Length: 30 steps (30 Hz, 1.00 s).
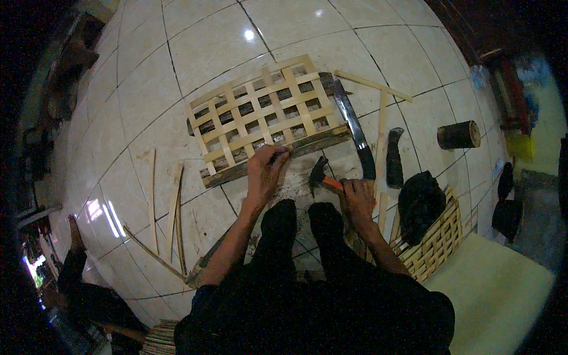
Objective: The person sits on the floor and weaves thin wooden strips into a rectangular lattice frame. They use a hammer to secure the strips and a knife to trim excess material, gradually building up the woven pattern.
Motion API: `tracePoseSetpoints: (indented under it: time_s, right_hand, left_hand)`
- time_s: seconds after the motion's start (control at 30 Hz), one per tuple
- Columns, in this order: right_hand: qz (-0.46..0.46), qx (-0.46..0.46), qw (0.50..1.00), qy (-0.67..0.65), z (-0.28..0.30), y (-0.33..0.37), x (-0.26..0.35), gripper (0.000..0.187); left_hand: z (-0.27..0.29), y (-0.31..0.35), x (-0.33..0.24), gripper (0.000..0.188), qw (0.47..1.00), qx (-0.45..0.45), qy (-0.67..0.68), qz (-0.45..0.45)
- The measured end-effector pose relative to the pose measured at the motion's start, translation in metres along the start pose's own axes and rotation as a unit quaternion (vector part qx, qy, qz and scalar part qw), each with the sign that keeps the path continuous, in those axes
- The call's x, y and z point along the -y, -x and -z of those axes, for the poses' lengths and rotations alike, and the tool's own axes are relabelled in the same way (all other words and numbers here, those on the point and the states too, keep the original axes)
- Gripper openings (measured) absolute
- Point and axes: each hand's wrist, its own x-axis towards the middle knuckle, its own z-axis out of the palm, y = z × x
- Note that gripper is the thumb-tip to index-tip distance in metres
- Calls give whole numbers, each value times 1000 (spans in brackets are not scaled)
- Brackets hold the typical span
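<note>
"Pale-yellow lattice panel: position?"

"One, openwork, flat strips crossing. Centre of the scene, far of the feet, lying on rough timber."

"Left hand?"

"At the panel's near edge, fingertips drawn together. Whether they pinch anything: cannot tell."

"Right hand?"

"Closed round the orange handle of a hammer; dark head toward the far left, apart from the panel."

"Handling notes?"

"Item one: fingertips well aside of any blow. Item two: short, square taps, since such thin strips would likely split under a heavy one. Item three: work above the timber, where the panel is backed. Item four: a grip farther back on the handle, if control allows, should give an easier swing."

"Hazards, right side?"

"One long knife, bare blade, just beside the panel. Best kept clear of the right forearm. Loose strips at left, well apart."
</note>
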Motion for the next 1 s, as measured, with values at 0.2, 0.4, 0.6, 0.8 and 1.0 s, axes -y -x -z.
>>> tracePoseSetpoints:
  time_s: [0.2, 0.4, 0.6, 0.8, 1.0]
  right_hand:
    - [-5, 32, 993, -112, -4, 11, -3, 31]
    - [-137, 20, 935, -326, 9, 13, 19, 33]
    - [-184, 5, 905, -383, 27, -5, 30, 38]
    - [-190, 39, 889, -415, 32, -15, 42, 37]
    - [-142, 27, 911, -386, 58, -32, 60, 33]
  left_hand:
    - [-6, -16, 5, 15, 999, -42, -3, 1]
    - [-13, -13, 4, 16, 999, -21, 36, 18]
    - [-28, -12, 22, 16, 993, -80, -45, -77]
    - [-30, -14, 20, 15, 987, -82, -89, -103]
    - [-32, -15, 16, 14, 990, -78, -78, -91]
